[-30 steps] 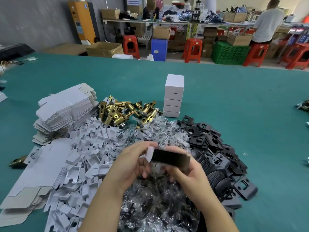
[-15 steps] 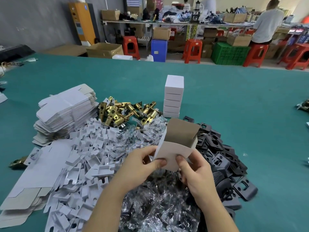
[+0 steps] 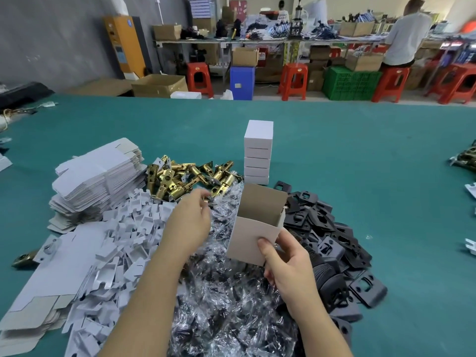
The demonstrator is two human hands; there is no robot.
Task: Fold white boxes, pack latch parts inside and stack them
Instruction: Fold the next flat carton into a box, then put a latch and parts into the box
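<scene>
My right hand (image 3: 288, 264) grips an upright white box (image 3: 253, 228) by its lower right corner; its top flap stands open and the brown inside shows. My left hand (image 3: 189, 220) is off the box, stretched toward the heap of brass latches (image 3: 180, 179), its fingers loosely curled just short of them and holding nothing. A stack of several closed white boxes (image 3: 258, 153) stands behind. Flat box blanks (image 3: 98, 176) are piled at the left.
White card inserts (image 3: 123, 238), clear plastic bags (image 3: 226, 300) and black plates (image 3: 332, 243) lie heaped on the green table (image 3: 360, 163). More flat blanks (image 3: 33, 313) lie at the near left. A person sits at a far bench among stools and cartons.
The box was opened up and turned upright. My left hand let go of it and reached forward-left toward the brass latches; my right hand alone holds the box now.
</scene>
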